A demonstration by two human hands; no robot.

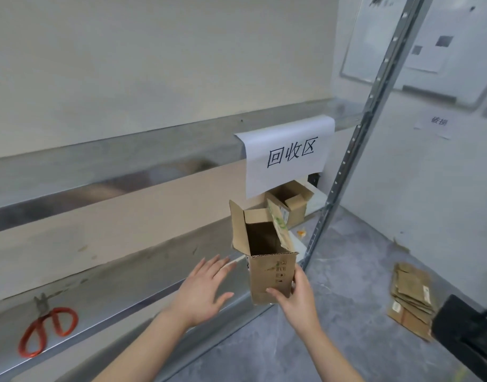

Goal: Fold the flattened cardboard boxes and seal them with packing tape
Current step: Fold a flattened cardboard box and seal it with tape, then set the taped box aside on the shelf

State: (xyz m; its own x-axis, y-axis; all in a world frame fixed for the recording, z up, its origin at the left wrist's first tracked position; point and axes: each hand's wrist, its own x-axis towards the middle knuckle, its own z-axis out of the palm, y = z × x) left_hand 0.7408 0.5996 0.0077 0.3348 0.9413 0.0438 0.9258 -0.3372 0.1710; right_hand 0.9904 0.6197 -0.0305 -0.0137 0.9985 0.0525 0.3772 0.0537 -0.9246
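A small brown cardboard box stands upright in the air over the front edge of the metal shelf, its top flaps open and its inside dark. My right hand grips its lower right corner, thumb on the front face. To the left of the box, my left hand hovers with fingers spread, holding nothing and not touching the cardboard. A stack of flattened cardboard boxes lies on the floor at the right. No packing tape is visible.
Orange-handled scissors lie on the metal shelf at the left. Another opened box sits further back under a paper sign. A slotted shelf upright runs diagonally at the right. A black object intrudes at lower right.
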